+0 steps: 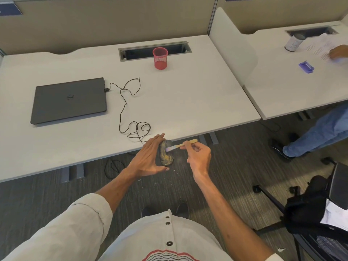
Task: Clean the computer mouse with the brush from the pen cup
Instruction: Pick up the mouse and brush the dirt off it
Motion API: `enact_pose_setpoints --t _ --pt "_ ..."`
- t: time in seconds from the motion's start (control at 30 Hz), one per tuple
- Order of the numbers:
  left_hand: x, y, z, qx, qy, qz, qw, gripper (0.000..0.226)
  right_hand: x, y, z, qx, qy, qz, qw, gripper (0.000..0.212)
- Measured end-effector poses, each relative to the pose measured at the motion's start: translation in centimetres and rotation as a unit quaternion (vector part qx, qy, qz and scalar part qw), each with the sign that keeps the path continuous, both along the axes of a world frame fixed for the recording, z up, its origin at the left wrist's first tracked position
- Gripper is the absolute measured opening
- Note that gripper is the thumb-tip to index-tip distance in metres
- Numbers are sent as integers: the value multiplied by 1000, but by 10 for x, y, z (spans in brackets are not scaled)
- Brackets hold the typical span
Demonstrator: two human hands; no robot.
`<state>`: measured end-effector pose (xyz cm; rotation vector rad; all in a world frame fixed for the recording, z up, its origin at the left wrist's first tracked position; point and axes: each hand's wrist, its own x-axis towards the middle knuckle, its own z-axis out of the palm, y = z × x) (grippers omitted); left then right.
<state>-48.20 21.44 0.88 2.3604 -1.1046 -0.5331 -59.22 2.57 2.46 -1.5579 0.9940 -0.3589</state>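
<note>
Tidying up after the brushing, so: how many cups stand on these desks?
2. A red pen cup at the back of the near desk, before the cable slot; a pale cup on the right-hand desk, beside the papers. Others may lie out of view.

White table (188,102) carries a closed grey laptop (69,99) near its left edge. Black cable (119,123) runs from the laptop, looping toward the front edge. Red mesh pen cup (160,57) stands by the back edge, touching the cable slot (139,52).
</note>
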Motion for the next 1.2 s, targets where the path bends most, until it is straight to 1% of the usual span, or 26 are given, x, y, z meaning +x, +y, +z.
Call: enact_pose_setpoints --t 0.13,0.43,0.57,0.63,0.7,0.8,0.93,1.07,1.2 --pt "3 -2 3 -3 6 9 1000 131 2 6 -5 0 22 9 1000 23" --pt "2 2 1 5 8 16 1000 132 -14 -14 -13 -15 60 -49 997 24" --pt "1 1 1 9 10 16 1000 132 -15 -14 -14 -6 25 -43 999 24" --pt "1 -1 2 11 12 15 1000 132 -14 -8 -12 5 -10 -24 1000 25" --pt "1 -2 2 12 13 14 1000 132 -13 -1 -11 4 -26 0 1000 23" --pt "0 -4 4 11 15 14 1000 132 -14 4 -15 -5 -21 14 1000 21" --pt "-1 -2 4 12 15 20 1000 134 -19 -1 -19 0 21 -2 1000 17" --pt "1 0 5 22 16 19 999 136 -24 -6 -18 -12 39 -29 999 16" --pt "2 1 7 24 14 27 999 137 -21 -6 -17 -12 14 -38 999 16"
